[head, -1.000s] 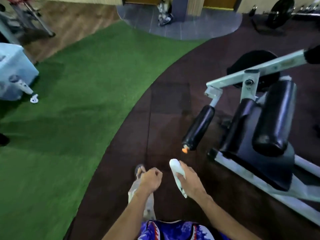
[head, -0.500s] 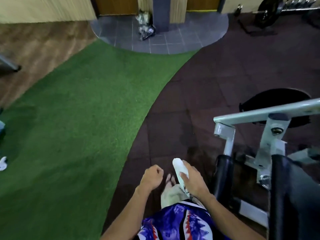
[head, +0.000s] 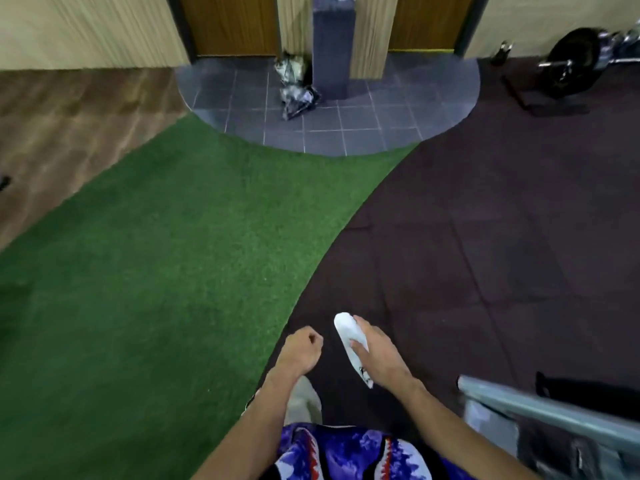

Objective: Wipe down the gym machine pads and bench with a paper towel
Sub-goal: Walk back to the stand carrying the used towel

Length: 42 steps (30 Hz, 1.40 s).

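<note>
We note: right hand (head: 379,355) grips white paper towel roll (head: 349,336); left hand (head: 300,351) just beside it, fingers curled, holding nothing. Grey machine frame (head: 554,415) to right of hands.

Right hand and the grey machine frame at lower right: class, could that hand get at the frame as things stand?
Probably yes. The right hand grips a white paper towel, and only bare dark floor separates it from the machine frame; nothing stands between them.

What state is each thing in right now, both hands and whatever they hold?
Left hand: curled in a fist, holding nothing.
Right hand: gripping the towel.
White rolled paper towel: held above the dark rubber floor.
Grey metal machine frame: untouched, at lower right.
</note>
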Tool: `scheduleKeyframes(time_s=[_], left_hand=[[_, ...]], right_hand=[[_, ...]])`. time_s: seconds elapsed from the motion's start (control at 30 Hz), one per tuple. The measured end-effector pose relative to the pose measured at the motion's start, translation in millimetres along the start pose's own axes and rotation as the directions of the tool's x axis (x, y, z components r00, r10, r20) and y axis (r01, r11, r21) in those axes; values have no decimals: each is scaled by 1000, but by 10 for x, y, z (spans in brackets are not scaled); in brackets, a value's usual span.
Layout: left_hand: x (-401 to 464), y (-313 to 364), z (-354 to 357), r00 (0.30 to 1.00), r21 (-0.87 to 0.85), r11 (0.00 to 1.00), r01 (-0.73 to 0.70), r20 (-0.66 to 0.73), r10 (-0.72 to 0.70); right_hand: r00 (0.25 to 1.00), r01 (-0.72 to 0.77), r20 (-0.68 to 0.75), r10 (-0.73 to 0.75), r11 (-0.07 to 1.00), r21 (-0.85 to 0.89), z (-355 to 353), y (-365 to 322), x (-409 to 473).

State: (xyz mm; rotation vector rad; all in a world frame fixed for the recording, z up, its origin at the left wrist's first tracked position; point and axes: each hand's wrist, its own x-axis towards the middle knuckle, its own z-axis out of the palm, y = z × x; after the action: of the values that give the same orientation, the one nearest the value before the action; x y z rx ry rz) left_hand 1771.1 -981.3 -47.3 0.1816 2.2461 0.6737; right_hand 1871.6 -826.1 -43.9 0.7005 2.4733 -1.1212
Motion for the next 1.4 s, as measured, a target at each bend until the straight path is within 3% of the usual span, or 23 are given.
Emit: scheduleKeyframes(time_s=[0.37,0.6,0.93,1.13,1.27,1.4], left_hand=[[3151,2060,-1629,995,112,992,-63,79,54],[4888,3437,-2450,994,81,995,-66,93,59],[7554,5447,-3555,999,78,997,-27,48,24],[8985,6303,-4258,1000,-4,1000,-3,24,3],[10185,6799,-4752,999,30,1000,0,34,-1],[11162,7212,-5402,997,41,999,-1,79,-2]], right_hand=[[999,-6,-35,5,999,-33,-1809,-443,3390],[998,0,-69,-2,1000,-20,-3063,-719,5368],[999,47,16,-46,994,-97,-5147,-1045,8413],[997,64,48,-60,995,-72,-6039,-1433,10062],[994,41,104,-31,995,-95,-6415,-1644,11314],[997,42,74,-40,999,-29,-6842,-1950,12251]])
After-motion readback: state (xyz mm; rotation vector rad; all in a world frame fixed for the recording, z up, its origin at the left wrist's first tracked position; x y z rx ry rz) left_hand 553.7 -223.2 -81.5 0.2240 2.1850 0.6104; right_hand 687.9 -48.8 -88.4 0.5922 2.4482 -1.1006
